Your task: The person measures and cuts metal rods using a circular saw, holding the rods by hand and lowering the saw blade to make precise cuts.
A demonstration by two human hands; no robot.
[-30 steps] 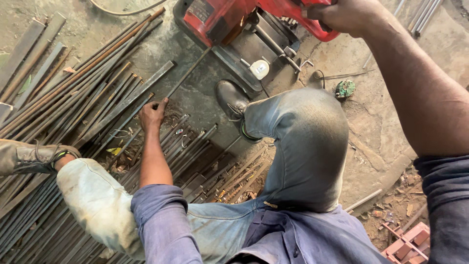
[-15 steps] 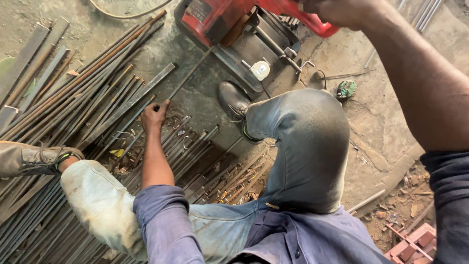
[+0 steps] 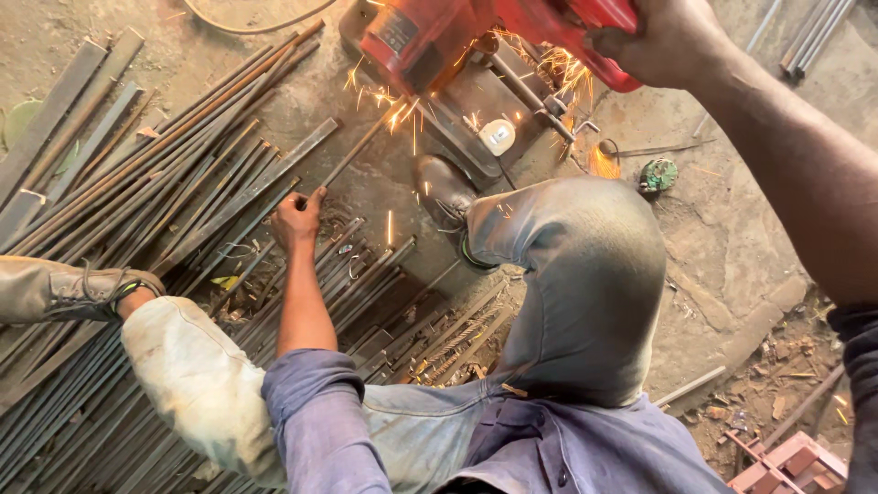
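One rod (image 3: 357, 151) is mid-cut: sparks fly where the red saw (image 3: 430, 37) bites it, so the cut looks begun, not finished. Your left hand (image 3: 297, 215) has its fingers clamped on the rod's near end; your right hand (image 3: 672, 41) grips the saw handle. Loose bars (image 3: 137, 174) crowd your left side; bare floor (image 3: 732, 238) lies open to the right.

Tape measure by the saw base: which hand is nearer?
Right. The right hand grips the red saw's handle just above the tape measure; the left hand holds the rod farther left.
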